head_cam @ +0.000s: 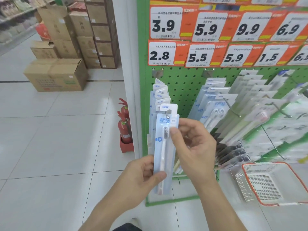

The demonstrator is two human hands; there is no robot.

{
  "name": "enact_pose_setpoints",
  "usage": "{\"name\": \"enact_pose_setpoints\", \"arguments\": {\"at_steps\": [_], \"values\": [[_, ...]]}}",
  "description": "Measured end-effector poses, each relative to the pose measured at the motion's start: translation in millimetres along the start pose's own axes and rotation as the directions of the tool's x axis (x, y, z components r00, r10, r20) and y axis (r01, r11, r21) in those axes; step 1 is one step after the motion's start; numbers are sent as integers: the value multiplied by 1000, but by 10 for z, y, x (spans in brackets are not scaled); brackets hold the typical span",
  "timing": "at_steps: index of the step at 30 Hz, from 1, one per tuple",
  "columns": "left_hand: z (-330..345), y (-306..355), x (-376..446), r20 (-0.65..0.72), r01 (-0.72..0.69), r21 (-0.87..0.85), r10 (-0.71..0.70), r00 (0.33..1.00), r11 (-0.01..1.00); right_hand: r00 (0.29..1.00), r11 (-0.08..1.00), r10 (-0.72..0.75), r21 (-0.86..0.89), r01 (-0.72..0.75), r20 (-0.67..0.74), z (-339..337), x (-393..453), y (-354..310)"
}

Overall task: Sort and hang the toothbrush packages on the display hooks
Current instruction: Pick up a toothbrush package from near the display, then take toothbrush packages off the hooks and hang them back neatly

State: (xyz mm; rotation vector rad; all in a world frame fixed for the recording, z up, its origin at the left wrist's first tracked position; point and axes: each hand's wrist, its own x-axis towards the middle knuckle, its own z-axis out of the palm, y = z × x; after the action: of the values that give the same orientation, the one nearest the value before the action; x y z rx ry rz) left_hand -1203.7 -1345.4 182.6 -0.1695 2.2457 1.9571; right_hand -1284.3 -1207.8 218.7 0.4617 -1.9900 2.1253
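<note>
Dead centre of the frame there's a toothbrush package [164,147], white and pale blue with a "NEW" tab up top, held upright in front of the green pegboard [183,84]. The left hand [141,177] grips the bottom end, thumb pressed across the front and fingers wrapped behind. The right hand [191,147] pinches the upper right edge, thumb on the front next to the brush head, fingers curled behind the pack. The slot in the tab sits right at the tip of the metal hook [168,113], though whether it's fully threaded on is hard to tell. Behind it, a row of matching packages [160,95] hangs on that same hook.

To the right, more toothbrush packs [215,104] hang on neighbouring hooks, pretty blurry toward the edge. Across the top run orange and white price tags [166,22] reading 3.9, 5.9, 2.8, 5.5 and so on. Lower right there's a white basket with a red rim [290,174] on the floor. Upper left has stacked cardboard boxes [56,74], and two red fire extinguishers [124,130] stand by the white pillar left of the pegboard.
</note>
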Motion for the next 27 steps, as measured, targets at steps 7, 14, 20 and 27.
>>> {"name": "enact_pose_setpoints", "arguments": {"at_steps": [7, 14, 20, 27], "values": [[-178, -172, 226, -69, 82, 625, -49, 996, 776, 998, 981, 55, -186, -59, -30, -3, 50, 131], [-241, -34, 263, 214, 91, 753, -374, 903, 651, 986, 961, 83, -249, -118, -144, -244, -22, 300], [475, -43, 483, 335, 43, 300, -148, 931, 953, 939, 963, 32, -241, -121, -343, -695, 91, 453], [1268, -74, 837, -291, 30, 194, 29, 956, 981, 986, 885, 11, -458, -88, -167, -1129, 395, 535]]}}
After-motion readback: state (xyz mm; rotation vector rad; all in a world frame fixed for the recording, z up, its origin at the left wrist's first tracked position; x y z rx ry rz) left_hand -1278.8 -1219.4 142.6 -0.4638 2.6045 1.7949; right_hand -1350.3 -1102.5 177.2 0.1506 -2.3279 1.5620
